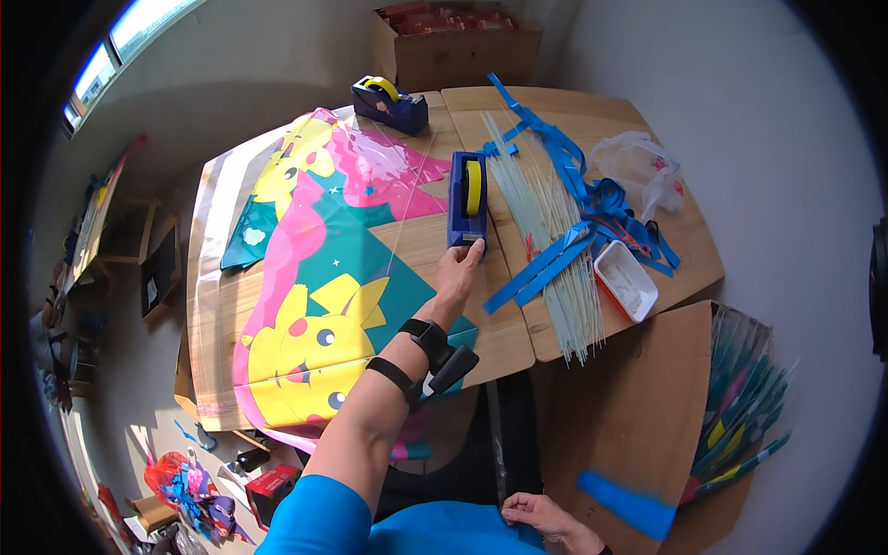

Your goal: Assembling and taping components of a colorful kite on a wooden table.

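My left hand [459, 271] reaches over the table, its fingers closed at the front end of a dark blue tape dispenser [454, 220] that holds a yellow-cored roll [474, 189]. Left of it, printed kite sheets [356, 245] in pink, teal and yellow, with cartoon figures, lie spread out. My right hand [546, 520] is low in front of my blue shirt, its fingers pinched together. A thin, shiny greyish strip [498, 444] runs down to those fingers; I cannot make out for certain whether they hold it.
Pale thin rods [546, 240], blue ribbons [558, 153], a small white tray [627, 282] and a clear plastic bag [638, 165] lie to the right. A second dispenser [393, 113] stands at the back. A carton [638, 388] beside the table holds rolled colourful pieces [740, 421].
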### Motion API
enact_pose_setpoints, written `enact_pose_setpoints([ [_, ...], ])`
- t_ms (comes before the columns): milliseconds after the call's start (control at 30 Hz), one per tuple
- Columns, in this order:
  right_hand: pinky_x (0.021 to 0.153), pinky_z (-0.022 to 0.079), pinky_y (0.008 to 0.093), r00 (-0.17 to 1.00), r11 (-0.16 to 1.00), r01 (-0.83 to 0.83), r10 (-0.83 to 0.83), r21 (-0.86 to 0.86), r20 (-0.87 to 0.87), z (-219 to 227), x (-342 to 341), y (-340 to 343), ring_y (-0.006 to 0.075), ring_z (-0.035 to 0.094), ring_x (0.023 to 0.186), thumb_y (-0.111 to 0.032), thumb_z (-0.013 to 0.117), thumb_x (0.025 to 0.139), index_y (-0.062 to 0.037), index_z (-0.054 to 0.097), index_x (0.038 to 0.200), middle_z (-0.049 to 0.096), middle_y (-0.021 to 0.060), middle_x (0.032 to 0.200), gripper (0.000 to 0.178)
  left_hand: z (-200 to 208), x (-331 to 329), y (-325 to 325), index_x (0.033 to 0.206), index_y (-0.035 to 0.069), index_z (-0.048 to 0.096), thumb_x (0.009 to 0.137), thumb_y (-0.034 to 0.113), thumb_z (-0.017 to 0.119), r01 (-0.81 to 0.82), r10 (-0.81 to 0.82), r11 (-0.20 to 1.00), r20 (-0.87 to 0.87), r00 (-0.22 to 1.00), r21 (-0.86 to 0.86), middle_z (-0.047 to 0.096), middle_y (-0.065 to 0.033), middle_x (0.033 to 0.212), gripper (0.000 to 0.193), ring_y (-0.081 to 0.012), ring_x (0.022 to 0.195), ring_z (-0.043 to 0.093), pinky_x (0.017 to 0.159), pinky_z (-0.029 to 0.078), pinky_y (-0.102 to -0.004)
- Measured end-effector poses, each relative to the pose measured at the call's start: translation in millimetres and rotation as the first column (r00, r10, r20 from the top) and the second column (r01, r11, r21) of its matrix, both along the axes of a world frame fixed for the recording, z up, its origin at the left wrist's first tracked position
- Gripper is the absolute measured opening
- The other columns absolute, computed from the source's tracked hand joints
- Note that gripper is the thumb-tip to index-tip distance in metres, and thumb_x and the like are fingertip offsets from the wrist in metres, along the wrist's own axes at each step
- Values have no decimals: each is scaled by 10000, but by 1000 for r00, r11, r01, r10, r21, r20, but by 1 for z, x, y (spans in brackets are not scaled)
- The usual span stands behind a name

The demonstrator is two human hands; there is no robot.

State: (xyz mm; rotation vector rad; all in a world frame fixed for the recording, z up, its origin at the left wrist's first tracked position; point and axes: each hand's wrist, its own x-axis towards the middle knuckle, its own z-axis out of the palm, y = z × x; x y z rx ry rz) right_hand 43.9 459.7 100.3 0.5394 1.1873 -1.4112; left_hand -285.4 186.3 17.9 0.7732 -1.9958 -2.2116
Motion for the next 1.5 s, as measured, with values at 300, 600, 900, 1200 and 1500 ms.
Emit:
enact_pose_setpoints([
  [300,782,484,209,1000,1000,-1,1,12,12,-38,-3,5,80,597,831,-125,689,884,-11,624,1019,642,19,891,189,-10,-9,12,868,8,656,862,228,673,-65,72,996,-112,991,60,670,-26,792,220,-97,733,594,698,478,-269],
  [600,738,482,214,963,968,-110,159,224,-216,-8,-24,29,75,592,778,-123,709,859,-17,633,958,643,10,859,164,39,48,-48,893,46,700,851,282,735,-329,237,912,-340,910,-244,527,-16,937,242,-99,787,504,671,421,-255],
  [900,671,453,249,637,920,-280,391,273,-664,30,-108,-24,81,544,750,-155,667,856,-18,613,897,606,23,808,154,70,297,-225,969,105,645,918,231,660,-822,748,559,-495,442,112,636,23,857,137,-43,802,567,742,430,-182],
  [1200,698,455,220,612,911,-359,394,204,-686,62,-111,-85,71,549,769,-80,643,861,-20,591,918,593,1,821,98,43,455,-225,984,198,613,894,315,676,-812,939,335,-95,331,479,606,105,874,161,-33,843,525,779,385,-255],
  [1500,747,422,202,645,979,-88,198,186,-738,51,-80,-52,58,519,791,-56,608,898,-49,584,943,559,-18,832,52,20,447,-193,987,209,660,888,249,700,-790,888,459,-176,425,406,606,117,889,114,-20,829,530,804,375,-228],
])
